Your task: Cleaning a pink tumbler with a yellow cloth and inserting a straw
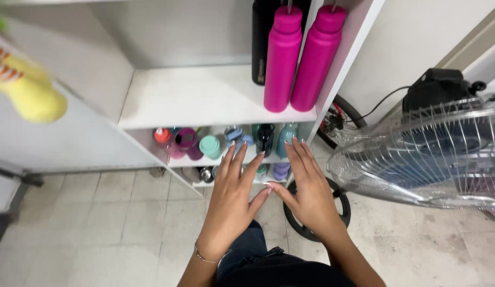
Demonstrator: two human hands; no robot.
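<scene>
My left hand (231,199) and my right hand (306,188) are held out flat side by side, fingers spread, thumbs nearly touching, holding nothing. They hover in front of a white shelf unit (205,98). Two tall magenta bottles (282,58) stand at the right end of the upper shelf, with a black bottle (261,42) behind them. On the lower shelf, just past my fingertips, stand several smaller bottles in pink, teal and dark colours (210,146). More bottles sit on a shelf below, partly hidden by my hands.
A standing fan with a wire cage (433,154) is close on the right; its round black base (343,212) lies on the tiled floor under my right wrist. A blurred yellow object (32,93) hangs at upper left. A black cable runs along the wall.
</scene>
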